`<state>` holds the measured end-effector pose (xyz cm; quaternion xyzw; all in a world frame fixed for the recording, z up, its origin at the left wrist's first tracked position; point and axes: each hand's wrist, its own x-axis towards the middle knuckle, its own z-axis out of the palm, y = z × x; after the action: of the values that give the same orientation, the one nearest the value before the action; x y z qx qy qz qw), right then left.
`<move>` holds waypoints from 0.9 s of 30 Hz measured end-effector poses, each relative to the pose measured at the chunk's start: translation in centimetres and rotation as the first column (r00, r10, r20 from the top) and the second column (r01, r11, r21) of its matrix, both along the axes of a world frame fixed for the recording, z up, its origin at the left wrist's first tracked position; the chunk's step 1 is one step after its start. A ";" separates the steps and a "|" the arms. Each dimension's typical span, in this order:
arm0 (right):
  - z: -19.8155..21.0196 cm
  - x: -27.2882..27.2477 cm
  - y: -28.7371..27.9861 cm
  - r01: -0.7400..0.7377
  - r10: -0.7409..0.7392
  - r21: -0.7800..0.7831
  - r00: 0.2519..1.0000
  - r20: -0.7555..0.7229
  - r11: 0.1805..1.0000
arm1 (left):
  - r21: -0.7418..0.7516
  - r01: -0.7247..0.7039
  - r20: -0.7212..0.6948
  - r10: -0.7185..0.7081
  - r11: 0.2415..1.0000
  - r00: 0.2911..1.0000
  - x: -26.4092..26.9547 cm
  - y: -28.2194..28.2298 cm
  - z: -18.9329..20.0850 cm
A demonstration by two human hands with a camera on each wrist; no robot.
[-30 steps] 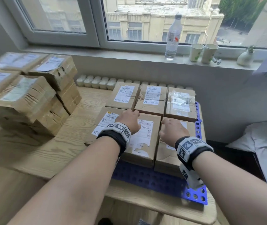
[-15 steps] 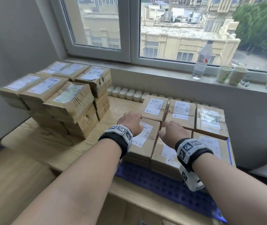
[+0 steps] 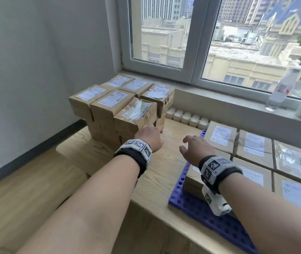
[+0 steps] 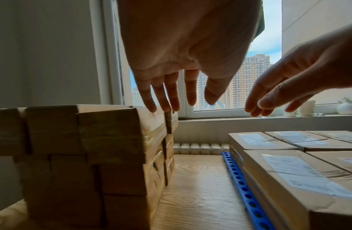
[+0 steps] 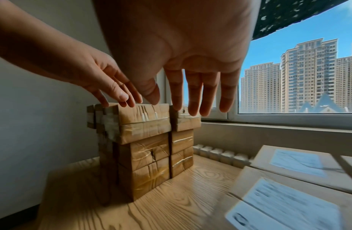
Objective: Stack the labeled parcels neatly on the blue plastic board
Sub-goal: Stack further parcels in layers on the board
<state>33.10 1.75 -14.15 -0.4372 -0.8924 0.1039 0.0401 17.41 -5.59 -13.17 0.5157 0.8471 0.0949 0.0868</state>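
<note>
While both of your hands are empty, look at where the next box sits. Your left hand [image 3: 150, 137], fingers straight and spread, is right at the near right corner of the tall pile of brown cardboard parcels with white labels [image 3: 122, 107] on the left side of the light wooden table [image 3: 166, 162]. I cannot tell if its fingertips [image 4: 151, 107] touch the top box or hang just above it. Your right hand [image 3: 195, 149] is open too, with fingers loose, and it floats over the bare wood between the pile and the blue plastic board with round holes [image 3: 197, 208]. So the pile is ahead and to the left of both hands, and your left hand is the nearer one.

The closest top box, the parcel with crinkly clear tape [image 3: 137, 111], runs long from near to far. I think you should put 1 hand on each long side.

On the right, the board holds 6 flat parcels [image 3: 254, 145] side by side in 2 rows. The next box would likely go on top of these.
</note>
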 end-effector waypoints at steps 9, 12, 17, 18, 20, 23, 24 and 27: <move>0.1 -9.5 -5.5 -0.083 0.084 0.031 0.996 -0.026 0.996 | 0.014 -0.087 -0.002 0.087 0.996 0.996 -8.4 -7.1 0.2; 0.1 -12.5 -7.5 -0.112 0.113 0.037 0.993 -0.041 0.993 | 0.034 -0.126 0.005 0.126 0.991 0.992 -11.2 -9.4 0.4; 0.3 -16.8 -10.2 -0.153 0.155 0.044 0.986 -0.052 0.987 | 0.074 -0.183 0.016 0.182 0.980 0.983 -14.9 -12.4 0.2; 0.4 -17.5 -10.6 -0.163 0.165 0.047 0.985 -0.052 0.986 | 0.079 -0.192 0.022 0.191 0.978 0.981 -15.5 -12.9 0.1; 0.7 -19.0 -11.3 -0.188 0.192 0.060 0.980 -0.053 0.980 | 0.087 -0.215 0.035 0.213 0.973 0.976 -16.8 -13.6 -0.2; 1.3 -21.2 -11.8 -0.223 0.228 0.063 0.971 -0.073 0.973 | 0.103 -0.258 0.052 0.254 0.961 0.966 -18.8 -14.2 -0.4; 1.5 -22.0 -12.0 -0.231 0.236 0.063 0.968 -0.087 0.971 | 0.112 -0.272 0.056 0.267 0.956 0.962 -19.5 -14.3 -0.3; 1.8 -24.4 -12.1 -0.263 0.272 0.081 0.954 -0.125 0.961 | 0.132 -0.305 0.059 0.300 0.943 0.952 -21.7 -14.5 -0.2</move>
<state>8.65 -10.37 -12.38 -0.3027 -0.9415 0.1093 0.0998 -4.29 -20.04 -13.35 0.3825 0.9056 0.1758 0.0509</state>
